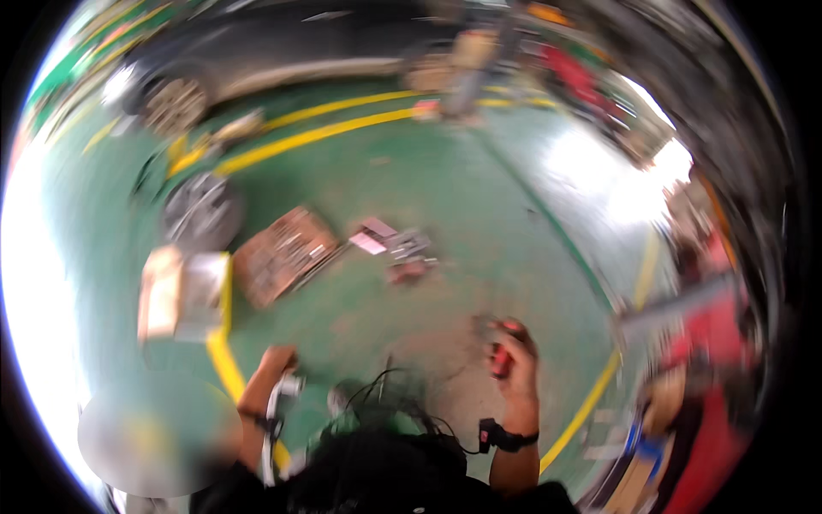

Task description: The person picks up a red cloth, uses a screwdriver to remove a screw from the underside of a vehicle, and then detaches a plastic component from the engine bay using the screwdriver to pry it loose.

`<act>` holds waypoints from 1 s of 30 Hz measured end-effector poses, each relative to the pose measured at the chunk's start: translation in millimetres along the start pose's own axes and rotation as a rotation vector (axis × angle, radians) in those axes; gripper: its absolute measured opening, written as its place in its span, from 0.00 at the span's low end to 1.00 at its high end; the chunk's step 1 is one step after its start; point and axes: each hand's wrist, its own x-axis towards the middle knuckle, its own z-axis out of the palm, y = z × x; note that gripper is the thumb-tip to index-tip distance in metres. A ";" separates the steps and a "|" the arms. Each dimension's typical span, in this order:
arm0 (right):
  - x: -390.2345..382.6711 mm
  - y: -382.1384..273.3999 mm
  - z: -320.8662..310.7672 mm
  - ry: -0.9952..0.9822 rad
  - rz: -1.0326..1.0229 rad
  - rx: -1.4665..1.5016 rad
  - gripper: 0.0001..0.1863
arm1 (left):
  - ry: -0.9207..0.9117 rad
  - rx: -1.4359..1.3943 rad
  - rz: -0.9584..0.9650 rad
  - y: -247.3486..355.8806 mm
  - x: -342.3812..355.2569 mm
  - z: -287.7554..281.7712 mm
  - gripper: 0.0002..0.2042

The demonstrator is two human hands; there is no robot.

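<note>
Motion blurs much of the head view. My right hand (519,364) is closed around a red-and-black hand tool (503,349), held out over the green floor. A dark, smeared part sticks out at its far left end; the tool's exact kind is not clear. At the lower left, my left hand (278,357) looks small and rounded, its fingers smeared and partly hidden. Beside that wrist is a white piece (292,385), with a white tube-like length along the forearm. A black band (511,437) with a cable circles my right wrist.
Ahead lie an open brown tool case (287,255), a pink box (372,236) and grey metal parts (409,245). A wheel (203,212) and a carton (163,291) sit to the left. A dark car (282,51) stands beyond yellow lines; red equipment (715,334) is at right.
</note>
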 end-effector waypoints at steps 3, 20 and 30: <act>-3.6 -30.8 -7.0 -0.026 -0.225 -0.044 0.18 | 0.058 -0.717 -0.230 78.5 27.0 -16.0 0.08; -66.8 -187.3 -52.3 0.199 -0.922 -0.197 0.21 | -0.243 -0.243 1.235 649.7 -109.6 64.1 0.13; -60.9 -201.4 -47.6 0.199 -0.909 -0.166 0.22 | -0.378 -0.272 1.421 759.3 -163.9 97.0 0.17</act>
